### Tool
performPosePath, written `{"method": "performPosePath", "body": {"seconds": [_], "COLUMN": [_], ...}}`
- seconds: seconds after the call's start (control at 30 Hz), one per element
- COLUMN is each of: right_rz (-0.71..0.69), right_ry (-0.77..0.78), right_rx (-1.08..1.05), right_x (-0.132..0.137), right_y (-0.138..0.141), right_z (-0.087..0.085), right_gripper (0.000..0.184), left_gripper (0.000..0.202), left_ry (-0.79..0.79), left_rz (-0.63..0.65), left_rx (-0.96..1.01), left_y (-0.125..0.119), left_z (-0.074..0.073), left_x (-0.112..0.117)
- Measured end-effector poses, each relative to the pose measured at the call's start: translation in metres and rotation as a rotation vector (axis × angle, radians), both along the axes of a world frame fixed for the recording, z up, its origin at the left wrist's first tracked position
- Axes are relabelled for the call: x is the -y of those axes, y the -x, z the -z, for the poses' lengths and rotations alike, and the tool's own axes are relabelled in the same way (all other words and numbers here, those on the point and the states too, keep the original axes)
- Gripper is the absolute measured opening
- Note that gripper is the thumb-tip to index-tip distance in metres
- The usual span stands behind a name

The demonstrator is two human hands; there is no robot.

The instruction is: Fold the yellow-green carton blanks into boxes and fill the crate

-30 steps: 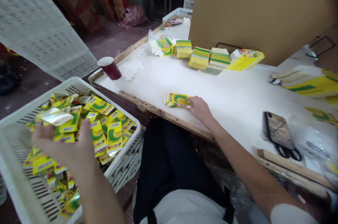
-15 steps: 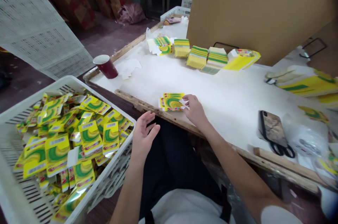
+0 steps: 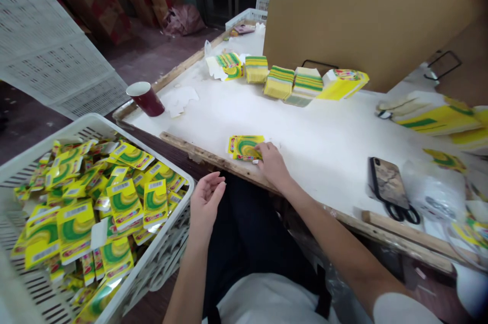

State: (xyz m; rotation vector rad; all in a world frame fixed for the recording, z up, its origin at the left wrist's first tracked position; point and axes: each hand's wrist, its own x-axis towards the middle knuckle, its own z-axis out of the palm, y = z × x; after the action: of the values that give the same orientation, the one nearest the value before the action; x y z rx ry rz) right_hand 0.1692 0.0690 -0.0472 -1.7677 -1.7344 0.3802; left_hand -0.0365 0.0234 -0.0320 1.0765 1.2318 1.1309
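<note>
Beside a white basket (image 3: 147,253) of yellow packets (image 3: 124,203), the left hand (image 3: 206,199) is empty, fingers loosely open. The right hand's (image 3: 273,166) fingers grip a flat carton (image 3: 242,147) near the counter's (image 3: 324,136) front edge; a careless nudge could drop it.

The left hand (image 3: 205,198) sits loosely cupped left of centre. Near centre, the right hand (image 3: 273,165) curls palm-down, forearm (image 3: 330,230) slanting to lower right.

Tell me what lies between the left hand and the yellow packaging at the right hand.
The wooden edge strip of the white tabletop lies between the left hand and the yellow packaging, in the head view.
</note>
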Motion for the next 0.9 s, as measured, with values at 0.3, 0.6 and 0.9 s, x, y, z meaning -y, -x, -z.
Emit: {"method": "performPosePath", "body": {"seconds": [0.3,0.6,0.9], "right_rz": [-0.282,-0.482,-0.375], "right_ry": [0.078,0.319,0.018], "right_rx": [-0.816,-0.900,-0.701], "right_x": [0.046,0.083,0.059], "right_y": [0.041,0.096,0.050], "right_z": [-0.034,-0.044,-0.046], "right_gripper": [0.044,0.048,0.016], "left_gripper": [0.056,0.038,0.024], "left_ry": [-0.165,-0.182,-0.128], "left_rz": [-0.012,-0.355,-0.407], "left_rx": [0.285,0.571,0.277], "left_y": [-0.015,-0.011,0.000], "left_z": [-0.011,-0.031,-0.009], "left_x": [0.009,0.000,0.009]}}
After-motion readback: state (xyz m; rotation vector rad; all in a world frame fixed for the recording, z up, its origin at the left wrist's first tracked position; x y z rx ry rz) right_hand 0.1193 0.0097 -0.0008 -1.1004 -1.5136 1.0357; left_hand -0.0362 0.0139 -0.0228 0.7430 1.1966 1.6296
